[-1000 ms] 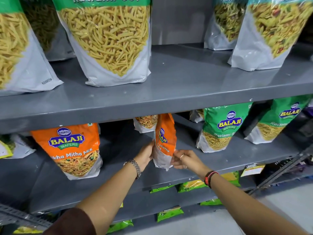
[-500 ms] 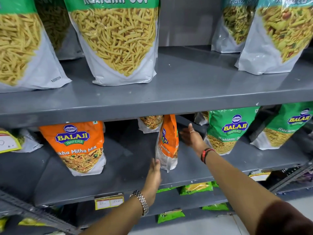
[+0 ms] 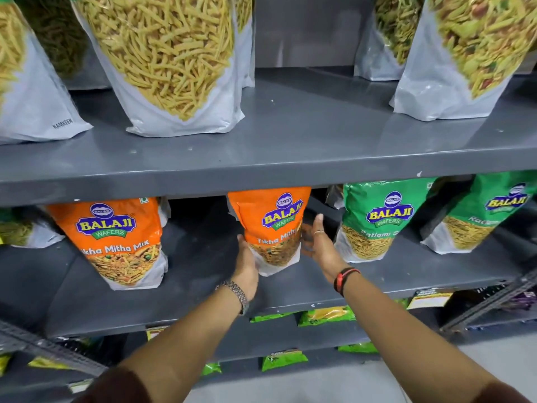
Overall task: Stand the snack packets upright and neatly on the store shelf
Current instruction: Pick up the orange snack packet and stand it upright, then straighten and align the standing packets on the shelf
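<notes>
An orange Tikha Mitha Mix packet [image 3: 271,225] stands upright on the middle grey shelf [image 3: 290,292], front facing me. My left hand [image 3: 247,260] presses against its lower left side. My right hand [image 3: 318,244] lies flat against its right side, fingers stretched up. A second orange packet [image 3: 122,239] of the same kind stands upright to the left. Two green Ratlami Sev packets [image 3: 377,219] [image 3: 488,213] stand to the right, the far one leaning.
The upper shelf [image 3: 290,158] carries large clear-fronted sev bags [image 3: 174,62] and a mixed snack bag [image 3: 465,53]. Small green packets [image 3: 283,359] lie on the lower shelves. A price tag [image 3: 430,298] hangs on the shelf edge at right.
The orange packet has turned from edge-on to front-facing. My left hand rose from the shelf edge to its left side, and my right hand came down from behind to its right side.
</notes>
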A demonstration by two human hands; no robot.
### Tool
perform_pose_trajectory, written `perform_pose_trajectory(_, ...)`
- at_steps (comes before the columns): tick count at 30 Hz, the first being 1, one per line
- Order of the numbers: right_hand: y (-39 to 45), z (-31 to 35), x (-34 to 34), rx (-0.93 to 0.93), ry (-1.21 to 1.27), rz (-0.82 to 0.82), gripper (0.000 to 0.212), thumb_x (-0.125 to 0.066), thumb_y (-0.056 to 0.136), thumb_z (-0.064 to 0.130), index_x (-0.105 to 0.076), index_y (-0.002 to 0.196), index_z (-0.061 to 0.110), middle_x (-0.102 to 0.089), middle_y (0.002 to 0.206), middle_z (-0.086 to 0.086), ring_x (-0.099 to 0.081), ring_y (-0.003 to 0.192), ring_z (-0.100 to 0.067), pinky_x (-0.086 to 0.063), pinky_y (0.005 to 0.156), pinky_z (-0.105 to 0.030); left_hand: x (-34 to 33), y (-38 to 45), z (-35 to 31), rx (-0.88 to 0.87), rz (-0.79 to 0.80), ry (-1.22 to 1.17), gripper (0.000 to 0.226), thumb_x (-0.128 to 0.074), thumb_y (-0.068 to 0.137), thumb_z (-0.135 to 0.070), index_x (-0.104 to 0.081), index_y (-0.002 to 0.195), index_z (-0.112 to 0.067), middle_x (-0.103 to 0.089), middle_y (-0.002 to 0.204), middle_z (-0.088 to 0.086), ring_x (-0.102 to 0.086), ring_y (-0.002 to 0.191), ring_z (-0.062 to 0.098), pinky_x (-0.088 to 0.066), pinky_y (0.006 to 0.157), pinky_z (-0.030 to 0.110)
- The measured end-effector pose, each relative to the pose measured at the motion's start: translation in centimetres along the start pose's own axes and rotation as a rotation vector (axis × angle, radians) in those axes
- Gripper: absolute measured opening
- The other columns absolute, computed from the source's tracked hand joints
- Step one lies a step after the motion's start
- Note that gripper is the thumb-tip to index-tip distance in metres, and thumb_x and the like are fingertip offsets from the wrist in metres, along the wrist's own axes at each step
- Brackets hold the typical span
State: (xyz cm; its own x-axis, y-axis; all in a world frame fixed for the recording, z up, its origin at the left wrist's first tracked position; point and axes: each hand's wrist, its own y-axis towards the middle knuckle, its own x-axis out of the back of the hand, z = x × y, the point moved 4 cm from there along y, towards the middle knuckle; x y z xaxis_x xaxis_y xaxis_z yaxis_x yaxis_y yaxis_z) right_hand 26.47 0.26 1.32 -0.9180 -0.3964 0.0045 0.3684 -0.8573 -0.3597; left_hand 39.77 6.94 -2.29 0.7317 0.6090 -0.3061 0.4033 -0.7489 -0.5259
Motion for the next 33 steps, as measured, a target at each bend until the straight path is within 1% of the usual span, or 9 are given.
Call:
perform_pose_trajectory(2, -0.7, -0.6, 0.5, -0.019, 0.018, 0.007, 0.073, -0.003, 0.091, 0.057, -0.043, 0.136, 0.015, -0.04, 0.148, -0.011, -0.042, 0.133, -0.026, -0.032, 0.11, -0.041, -0.4, 0.6, -1.1, -0.031, 0.012, -0.017, 0.055, -0.021, 0.095, -0.053, -0.064, 0.108, -0.021, -0.058, 0.134, 0.012, -0.054, 0.122, 0.029, -0.045, 0.094, 0.036)
perform_pose_trajectory(6, -1.6, -1.3, 1.1, -0.041, 0.037, 0.012, 0.071, -0.008, 0.093, 0.054, -0.036, 0.14, 0.007, -0.039, 0.148, -0.012, -0.04, 0.135, -0.029, -0.032, 0.113, -0.045, -0.4, 0.7, -1.8, -0.068, 0.037, 0.001, 0.049, -0.021, 0.095, -0.052, -0.061, 0.107, -0.027, -0.054, 0.139, 0.007, -0.054, 0.121, 0.024, -0.042, 0.103, 0.041)
perform_pose_trajectory(10, -2.0, -2.8, 0.8, -0.106, -0.043, 0.058, 0.057, -0.026, 0.095, 0.047, -0.043, 0.135, 0.01, -0.046, 0.143, -0.01, -0.05, 0.123, -0.03, -0.045, 0.1, -0.043, 2.0, 0.2, -0.5, 0.02, -0.002, -0.012, 0.065, -0.02, 0.094, -0.053, -0.03, 0.145, -0.014, -0.026, 0.156, 0.008, -0.028, 0.143, 0.023, -0.023, 0.117, 0.039)
perform_pose_trajectory(12, -2.1, -3.7, -0.2, -0.151, -0.059, 0.115, 0.052, -0.033, 0.096, 0.043, -0.046, 0.131, 0.007, -0.05, 0.139, -0.012, -0.051, 0.122, -0.032, -0.046, 0.098, -0.044, 4.0, -0.3, 0.0, 0.05, -0.042, -0.033, 0.065, -0.023, 0.096, -0.047, -0.021, 0.148, -0.007, -0.017, 0.158, 0.014, -0.018, 0.146, 0.027, -0.017, 0.119, 0.041)
perform_pose_trajectory(17, -2.6, -3.8, -4.9, -0.1, -0.107, 0.215, 0.023, -0.049, 0.092, 0.026, -0.061, 0.106, 0.012, -0.059, 0.129, -0.015, -0.058, 0.106, -0.025, -0.048, 0.097, -0.041, 11.4, -1.9, 0.8, 0.092, -0.113, 0.077, 0.047, -0.026, 0.101, -0.023, -0.03, 0.143, -0.003, -0.033, 0.152, 0.016, -0.031, 0.141, 0.031, -0.024, 0.115, 0.041)
perform_pose_trajectory(26, -2.3, -3.0, -18.6, -0.008, -0.225, 0.218, 0.033, -0.06, 0.087, 0.019, -0.059, 0.117, 0.003, -0.059, 0.129, -0.015, -0.054, 0.121, -0.025, -0.044, 0.103, -0.037, 26.5, -3.1, -4.1, 0.074, -0.237, 0.201, 0.046, -0.04, 0.096, -0.008, -0.033, 0.141, 0.002, -0.042, 0.145, 0.018, -0.039, 0.135, 0.034, -0.031, 0.11, 0.04)
perform_pose_trajectory(28, -2.0, -3.5, -21.0, 0.008, -0.297, 0.192, 0.044, -0.065, 0.085, 0.021, -0.054, 0.124, 0.004, -0.057, 0.132, -0.013, -0.053, 0.122, -0.026, -0.042, 0.102, -0.036, 28.6, -2.8, -5.5, 0.06, -0.25, 0.247, 0.04, -0.042, 0.095, -0.006, -0.04, 0.135, 0.0, -0.054, 0.127, 0.016, -0.049, 0.125, 0.032, -0.039, 0.103, 0.036)
perform_pose_trajectory(31, -1.0, -4.3, -25.2, 0.04, -0.381, 0.218, 0.063, -0.068, 0.082, 0.019, -0.037, 0.134, 0.004, -0.048, 0.132, -0.007, -0.047, 0.126, -0.027, -0.041, 0.1, -0.035, 31.4, -1.7, -8.1, -0.017, -0.224, 0.386, 0.012, -0.054, 0.089, -0.006, -0.059, 0.087, -0.016, -0.064, 0.072, -0.006, -0.056, 0.079, 0.012, -0.047, 0.068, 0.02)
perform_pose_trajectory(33, -0.3, -4.6, -27.7, 0.09, -0.352, 0.228, 0.067, -0.071, 0.079, 0.014, -0.034, 0.133, 0.004, -0.048, 0.129, -0.006, -0.045, 0.127, -0.028, -0.046, 0.096, -0.031, 32.8, -0.5, -9.8, -0.128, -0.197, 0.498, 0.019, -0.064, 0.082, -0.007, -0.054, 0.084, -0.022, -0.058, 0.079, -0.015, -0.053, 0.082, 0.007, -0.043, 0.071, 0.021)
